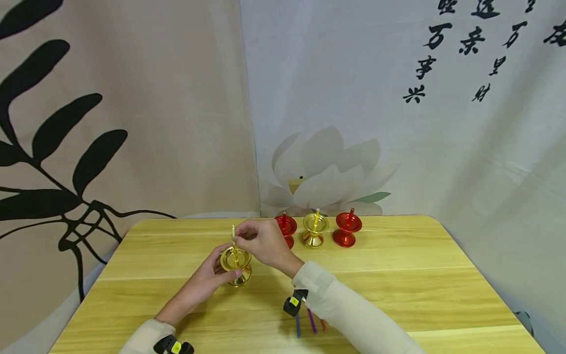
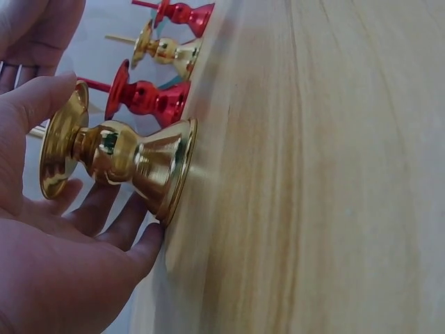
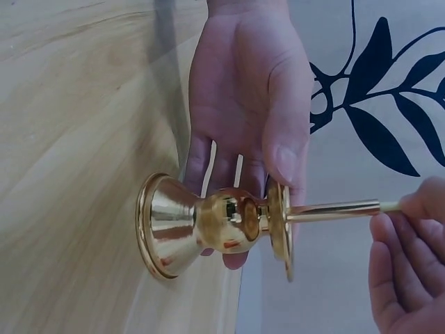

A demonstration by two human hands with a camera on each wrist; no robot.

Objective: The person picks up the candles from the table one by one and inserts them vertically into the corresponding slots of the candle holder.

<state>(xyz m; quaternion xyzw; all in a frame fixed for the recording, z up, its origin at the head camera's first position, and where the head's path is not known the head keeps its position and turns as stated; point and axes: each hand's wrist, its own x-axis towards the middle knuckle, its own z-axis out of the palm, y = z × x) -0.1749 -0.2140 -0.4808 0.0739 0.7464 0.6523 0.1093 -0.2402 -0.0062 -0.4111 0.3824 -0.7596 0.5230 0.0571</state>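
A shiny gold candlestick (image 1: pixel 240 278) stands upright on the table, left of the middle. My left hand (image 1: pixel 205 279) holds it round its dish, thumb at the near side; in the left wrist view the other fingers lie along the candlestick's body (image 2: pixel 115 153). Between thumb and fingertips, my right hand (image 1: pixel 265 245) pinches a thin pale yellow candle (image 3: pixel 389 207) at the top of the candlestick's narrow gold tube (image 3: pixel 334 211). Candle and tube are in line in the right wrist view. Most of the candle is hidden by the fingers there.
Behind my right hand stand a red candlestick (image 1: pixel 289 227), a gold one (image 1: pixel 313 240) and another red one (image 1: pixel 346 231) in a row near the table's back edge. Blue (image 1: pixel 298 327), purple (image 1: pixel 312 320) and red (image 1: pixel 323 324) thin sticks lie near my right forearm, partly covered by it.
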